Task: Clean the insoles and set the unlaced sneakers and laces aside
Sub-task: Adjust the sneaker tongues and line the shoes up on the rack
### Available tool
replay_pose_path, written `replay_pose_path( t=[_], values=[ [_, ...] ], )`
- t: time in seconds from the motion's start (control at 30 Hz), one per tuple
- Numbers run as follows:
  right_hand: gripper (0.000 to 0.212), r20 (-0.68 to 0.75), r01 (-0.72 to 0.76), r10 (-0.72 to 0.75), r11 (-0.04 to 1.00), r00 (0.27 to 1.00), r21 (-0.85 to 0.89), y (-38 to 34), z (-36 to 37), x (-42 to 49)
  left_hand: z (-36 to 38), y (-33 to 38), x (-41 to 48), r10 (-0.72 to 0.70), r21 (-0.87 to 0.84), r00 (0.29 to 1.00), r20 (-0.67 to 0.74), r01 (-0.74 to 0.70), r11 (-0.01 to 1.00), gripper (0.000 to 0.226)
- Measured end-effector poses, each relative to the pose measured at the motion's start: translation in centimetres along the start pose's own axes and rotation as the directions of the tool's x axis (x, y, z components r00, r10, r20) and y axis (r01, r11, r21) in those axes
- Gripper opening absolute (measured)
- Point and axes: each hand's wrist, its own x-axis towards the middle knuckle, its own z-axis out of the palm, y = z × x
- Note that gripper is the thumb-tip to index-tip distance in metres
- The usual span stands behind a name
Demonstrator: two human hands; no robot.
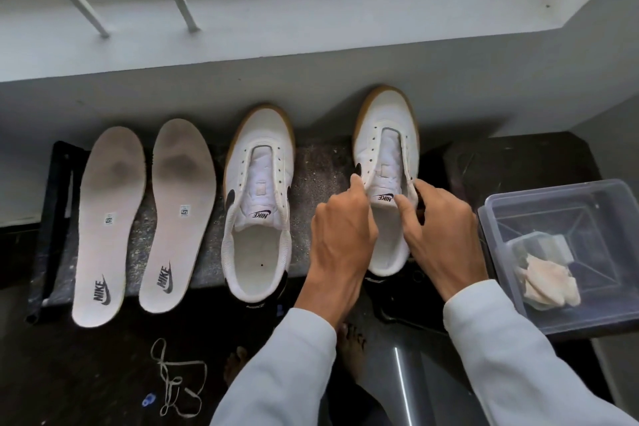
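Observation:
Two white insoles, one at the far left and one beside it, lie flat on a speckled dark slab, both smudged grey at the forefoot. A white unlaced sneaker with a gum sole stands right of them. A second unlaced sneaker stands further right. My left hand pinches its left collar edge. My right hand grips its right collar edge, thumb on the tongue. A white lace lies tangled on the dark floor below.
A clear plastic box with a crumpled pale cloth inside sits at the right. A white wall ledge runs behind the slab. A grey pipe and bare feet are below my arms.

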Motion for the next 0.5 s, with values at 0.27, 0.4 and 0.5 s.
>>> replay_pose_path(
  t=[0.27,0.4,0.5],
  values=[
    [0.021,-0.086,0.075,-0.069,0.995,0.994,0.064,-1.0,0.6,0.2,-1.3,-0.8,-0.2,-0.032,-0.054,0.984,-0.176,0.023,0.998,0.015],
    [0.018,-0.067,0.107,-0.103,0.992,0.992,0.070,-2.2,1.1,0.1,-2.0,-1.7,-0.9,-0.029,-0.017,0.971,-0.238,0.025,1.000,0.020],
    [0.017,-0.044,0.123,-0.120,0.991,0.992,0.060,-2.8,1.2,-0.1,-1.9,-2.4,-1.6,-0.052,-0.058,0.969,-0.243,0.040,0.998,0.016]
  ],
)
